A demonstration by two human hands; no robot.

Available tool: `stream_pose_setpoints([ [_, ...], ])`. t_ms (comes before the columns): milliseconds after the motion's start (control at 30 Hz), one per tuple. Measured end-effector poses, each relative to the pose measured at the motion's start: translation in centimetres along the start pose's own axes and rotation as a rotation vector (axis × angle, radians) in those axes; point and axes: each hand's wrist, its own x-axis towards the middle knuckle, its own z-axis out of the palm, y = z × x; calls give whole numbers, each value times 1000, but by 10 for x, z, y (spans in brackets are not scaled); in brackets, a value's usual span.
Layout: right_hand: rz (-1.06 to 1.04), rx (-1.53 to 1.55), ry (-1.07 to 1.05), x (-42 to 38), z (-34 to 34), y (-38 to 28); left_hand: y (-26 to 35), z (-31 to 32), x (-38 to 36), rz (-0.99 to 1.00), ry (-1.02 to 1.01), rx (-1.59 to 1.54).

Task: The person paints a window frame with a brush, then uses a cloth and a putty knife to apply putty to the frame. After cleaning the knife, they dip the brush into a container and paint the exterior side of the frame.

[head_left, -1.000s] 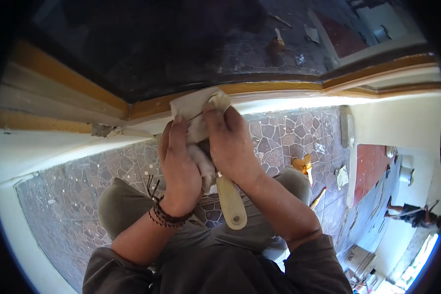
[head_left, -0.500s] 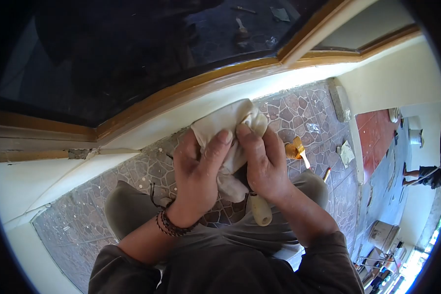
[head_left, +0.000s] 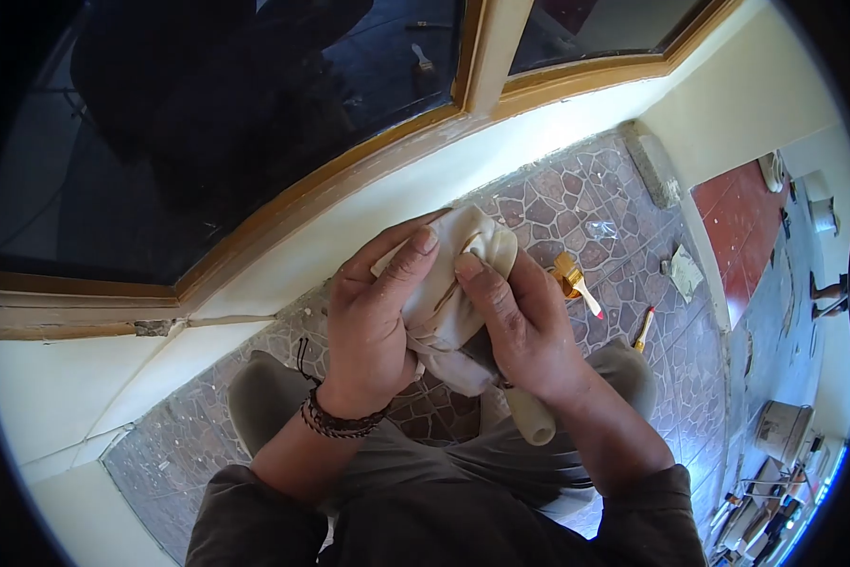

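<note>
A pale stained cloth (head_left: 463,307) is bunched between my two hands in the middle of the view. My left hand (head_left: 373,307), with dark braided bracelets at its wrist, grips the cloth's left side, thumb on top. On the right side my right hand (head_left: 529,331) pinches the cloth, thumb pressed against a fold. Below my right palm sticks out a cream handle (head_left: 531,418) of a tool; its upper part is hidden by the cloth and hand.
A brush (head_left: 581,283) rests on an amber container on the stone-patterned floor (head_left: 562,203). Nearby lie a yellow-handled tool (head_left: 645,329) and a paper scrap (head_left: 684,273). A wood-framed window (head_left: 321,184) spans the top. Far right are a bucket (head_left: 784,431) and a person's legs (head_left: 829,298).
The view has shifted and turned. My left hand has shifted its grip on the cloth, which is bunched more tightly and shows brown stains. The cream handle is tilted further to the right.
</note>
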Motion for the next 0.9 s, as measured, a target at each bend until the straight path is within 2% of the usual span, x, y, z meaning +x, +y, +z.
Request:
stream_pose_setpoints([
  [100,99,153,-26,4,-1,3,0,4,1,49,3,18],
  [167,86,179,-29,4,-2,10,0,3,2,76,-12,32],
  [233,52,248,-28,5,0,15,-1,0,2,156,-28,272],
  [333,53,318,3,3,4,14,-1,-2,3,241,-72,314],
  [467,35,417,28,9,1,14,0,-5,3,215,-246,205],
  [533,43,463,24,12,0,11,1,-15,5,195,-298,285],
  [600,-46,502,20,16,1,16,3,-17,3,123,-377,568],
  [667,-37,545,14,21,1,13,6,-15,0,84,-389,563],
  [733,-15,497,6,26,-3,19,6,-14,-1,236,-429,573],
  [767,-18,492,6,29,-5,24,5,-13,-1,241,-430,569],
  [833,15,637,-64,35,-7,34,3,-11,-3,499,-464,846],
  [900,0,558,-45,39,-4,33,-3,-9,-7,512,-411,837],
])
